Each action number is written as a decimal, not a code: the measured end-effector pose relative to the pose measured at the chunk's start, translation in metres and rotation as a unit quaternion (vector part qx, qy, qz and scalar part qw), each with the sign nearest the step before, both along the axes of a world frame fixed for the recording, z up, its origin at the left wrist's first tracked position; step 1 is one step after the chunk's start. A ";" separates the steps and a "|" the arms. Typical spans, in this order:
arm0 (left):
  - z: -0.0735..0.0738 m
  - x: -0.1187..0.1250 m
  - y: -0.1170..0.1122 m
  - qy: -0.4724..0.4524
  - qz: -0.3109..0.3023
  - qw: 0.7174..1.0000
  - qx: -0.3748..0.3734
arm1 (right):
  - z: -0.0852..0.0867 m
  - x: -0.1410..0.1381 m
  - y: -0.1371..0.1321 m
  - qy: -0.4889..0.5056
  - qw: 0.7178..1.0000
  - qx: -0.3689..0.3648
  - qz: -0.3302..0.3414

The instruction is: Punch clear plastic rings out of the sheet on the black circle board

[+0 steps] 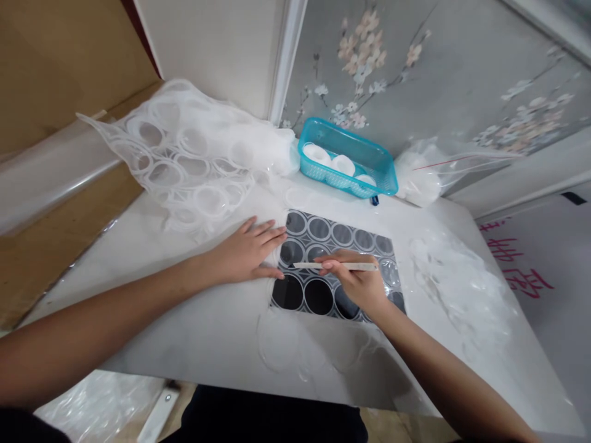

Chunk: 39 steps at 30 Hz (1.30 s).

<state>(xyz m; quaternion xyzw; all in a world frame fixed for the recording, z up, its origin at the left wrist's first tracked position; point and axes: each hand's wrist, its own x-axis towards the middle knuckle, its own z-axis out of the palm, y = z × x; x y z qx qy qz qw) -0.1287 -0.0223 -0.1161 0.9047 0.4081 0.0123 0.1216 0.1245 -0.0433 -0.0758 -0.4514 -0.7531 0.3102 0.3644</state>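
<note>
The person is leaning over a white worktop (184,320), with both bare arms reaching in from the near edge. The left hand (247,252) is lying flat with its fingers stretched out and close together, pressing down on the clear film sheet (277,341) at the left edge of the dark ringed panel (323,246). The right hand (357,280) is pinching a thin pale stick (337,266) between thumb and fingertips, holding it nearly level across the panel, its tip pointing left towards the other hand. The panel is sitting in the middle of the worktop, showing rows of circles, the nearest ones looking black and the farther ones grey. Whether the stick's tip is touching the panel, I cannot tell.

Behind the left hand a heap of translucent punched sheeting (184,154), full of round cut-outs, is spilling over the far left of the worktop. A turquoise basket (383,169) is standing at the back against the flowered wall, holding several white round pieces (341,163). Just to its right a clear plastic bag (425,175) is lying, and crumpled clear scraps (462,283) are lying along the right side of the worktop.
</note>
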 end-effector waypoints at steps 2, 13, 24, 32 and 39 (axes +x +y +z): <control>-0.001 0.000 0.000 -0.001 -0.001 1.000 0.004 | 0.001 -0.001 0.000 -0.005 1.000 0.003 0.005; 0.002 0.001 0.000 0.018 -0.002 1.000 0.006 | 0.001 -0.001 -0.001 0.004 1.000 0.017 0.014; 0.001 0.001 0.000 0.002 0.001 1.000 0.003 | -0.001 0.002 -0.001 -0.003 0.999 0.046 0.028; 0.000 0.001 0.000 -0.010 0.002 1.000 -0.004 | 0.001 0.003 -0.001 -0.020 0.999 0.024 0.021; 0.000 0.001 0.000 0.001 -0.002 1.000 -0.005 | 0.001 0.001 -0.003 -0.009 1.000 0.015 0.011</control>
